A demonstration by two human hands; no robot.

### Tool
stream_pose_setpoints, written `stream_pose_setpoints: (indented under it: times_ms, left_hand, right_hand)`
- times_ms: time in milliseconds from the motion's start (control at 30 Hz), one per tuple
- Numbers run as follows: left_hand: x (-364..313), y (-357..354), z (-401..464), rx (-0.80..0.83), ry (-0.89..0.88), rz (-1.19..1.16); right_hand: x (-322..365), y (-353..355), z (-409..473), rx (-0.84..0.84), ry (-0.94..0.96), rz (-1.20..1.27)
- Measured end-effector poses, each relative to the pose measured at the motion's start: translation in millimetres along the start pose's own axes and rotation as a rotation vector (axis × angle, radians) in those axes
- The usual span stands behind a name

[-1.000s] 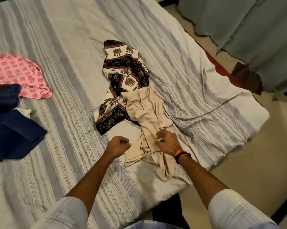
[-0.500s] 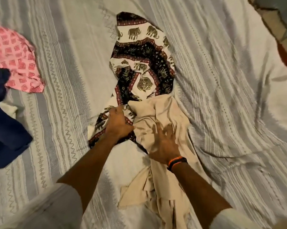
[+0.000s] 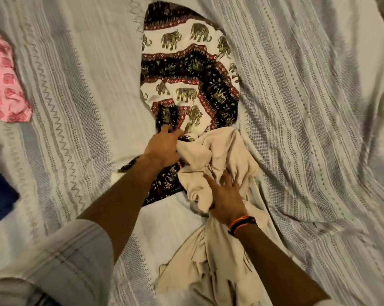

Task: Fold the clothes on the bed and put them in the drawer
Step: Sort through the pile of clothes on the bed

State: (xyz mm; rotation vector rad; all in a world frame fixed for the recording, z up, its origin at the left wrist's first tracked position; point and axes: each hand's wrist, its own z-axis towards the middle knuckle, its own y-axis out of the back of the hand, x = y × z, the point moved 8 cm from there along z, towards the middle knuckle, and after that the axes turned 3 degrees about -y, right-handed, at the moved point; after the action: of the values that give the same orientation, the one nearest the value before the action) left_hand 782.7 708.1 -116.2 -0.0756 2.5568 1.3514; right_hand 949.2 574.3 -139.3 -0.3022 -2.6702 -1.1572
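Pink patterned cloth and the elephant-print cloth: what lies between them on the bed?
Nothing but bare striped bedsheet in the head view. The pink patterned cloth lies at the left edge and the elephant-print cloth in the middle, well apart.

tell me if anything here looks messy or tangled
Yes: the beige garment lies bunched over the lower end of the elephant-print cloth, both unfolded. The left hand grips that overlap; the right hand presses the beige folds.

A crumpled beige garment (image 3: 219,164) lies bunched on the bed (image 3: 308,107), its upper end overlapping an elephant-print cloth (image 3: 186,69) spread flat beyond it. A pink patterned garment (image 3: 3,85) lies well apart at the left edge.
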Motion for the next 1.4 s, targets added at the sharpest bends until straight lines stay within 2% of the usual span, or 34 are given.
stream_pose_setpoints:
  times_ms: [133, 233, 400, 500, 800, 933, 1000, 1100, 1167, 1267, 1400]
  left_hand:
    - [-5, -17, -56, 0.043, 0.156, -0.397]
    - [-11, -34, -117, 0.085, 0.225, -0.539]
    - [-12, -34, -216, -0.026, 0.334, -0.933]
    - [-17, -22, -269, -0.069, 0.294, -1.063]
    - [-27, 12, -434, -0.222, 0.151, -1.156]
    - [-17, 12, -506, -0.331, 0.134, -1.248]
    - [-9, 11, -542, -0.383, 0.128, -1.285]
    - [3, 9, -592, -0.461, 0.106, -1.306]
    - [13, 5, -626, -0.504, 0.105, -1.311]
    - [28, -5, -678, -0.545, 0.097, -1.351]
    - [63, -19, -745, -0.606, 0.113, -1.378]
  right_hand:
    - [1, 25, -23, 0.006, -0.058, 0.292]
    - [10, 38, -64, -0.067, -0.067, 0.558]
    - [20, 24, -137, -0.160, -0.100, 0.940]
    - [33, 21, -182, -0.231, -0.097, 1.041]
    - [92, 34, -337, -0.475, 0.093, 1.002]
    - [131, 33, -401, -0.509, 0.273, 0.920]
    - [154, 22, -430, -0.429, 0.412, 0.913]
    - [194, -12, -464, -0.256, 0.655, 0.758]
    - [218, -34, -485, -0.234, 0.755, 0.740]
    - [244, -57, -520, -0.380, 0.774, 0.799]
    - [274, -84, -560, -0.559, 0.776, 0.740]
